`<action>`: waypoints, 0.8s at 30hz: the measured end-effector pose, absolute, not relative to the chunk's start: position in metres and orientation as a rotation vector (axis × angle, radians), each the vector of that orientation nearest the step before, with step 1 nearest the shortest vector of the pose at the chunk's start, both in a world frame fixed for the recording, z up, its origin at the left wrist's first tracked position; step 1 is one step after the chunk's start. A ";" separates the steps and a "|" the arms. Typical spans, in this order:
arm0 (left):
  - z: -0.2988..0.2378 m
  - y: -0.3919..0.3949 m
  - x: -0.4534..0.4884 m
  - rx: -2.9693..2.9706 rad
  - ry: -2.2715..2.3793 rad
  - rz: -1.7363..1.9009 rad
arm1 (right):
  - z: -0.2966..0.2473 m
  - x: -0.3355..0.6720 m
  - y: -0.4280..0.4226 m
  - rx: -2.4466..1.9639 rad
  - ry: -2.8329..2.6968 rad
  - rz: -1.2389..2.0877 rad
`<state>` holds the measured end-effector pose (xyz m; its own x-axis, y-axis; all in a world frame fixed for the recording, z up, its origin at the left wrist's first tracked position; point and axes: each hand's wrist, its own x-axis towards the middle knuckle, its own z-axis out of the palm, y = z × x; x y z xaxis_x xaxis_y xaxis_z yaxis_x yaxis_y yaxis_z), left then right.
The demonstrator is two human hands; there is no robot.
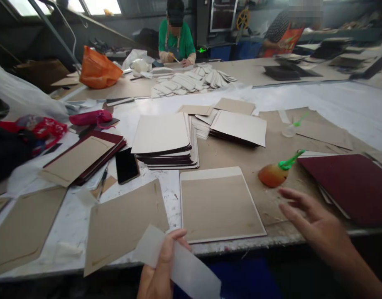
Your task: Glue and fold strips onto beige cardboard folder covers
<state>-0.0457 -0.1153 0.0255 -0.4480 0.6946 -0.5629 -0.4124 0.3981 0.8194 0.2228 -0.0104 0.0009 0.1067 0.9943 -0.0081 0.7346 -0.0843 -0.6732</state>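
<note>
Between the thumb and fingers of my left hand (162, 265) is a translucent whitish plastic strip (194, 272), held over the table's front edge. My right hand (315, 224) hovers with fingers apart and nothing in them. Just beyond its fingertips lies a squat glue bottle (273, 174) with amber contents and a green nozzle. In front of me, a tan board on a white-edged sheet (220, 207) lies flat. Left of it, another tan board (125, 220) sticks out past the edge, with brownish glue streaks on it.
Stacks of white-topped panels (161, 133) stand mid-table, beside a black phone (126, 165). Maroon boards (353, 182) lie at the right. Far across, a person in green (176, 41) works behind piled pale pieces (194, 81); another person wears an orange apron (284, 41).
</note>
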 end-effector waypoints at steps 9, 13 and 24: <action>0.021 -0.121 -0.050 0.229 1.623 1.252 | 0.016 0.123 -0.080 -1.219 -1.617 2.132; -0.003 -0.136 -0.067 0.585 1.723 0.934 | 0.009 0.144 -0.083 -1.502 -1.721 1.825; -0.003 -0.102 -0.080 1.077 1.805 0.683 | 0.004 0.172 -0.052 -1.825 -1.835 1.213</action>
<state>-0.0795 -0.1021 -0.0028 -0.2178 0.8834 -0.4150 0.3877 0.4685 0.7939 0.1715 -0.0517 0.0039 -0.1608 0.9222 -0.3516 0.6850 -0.1522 -0.7124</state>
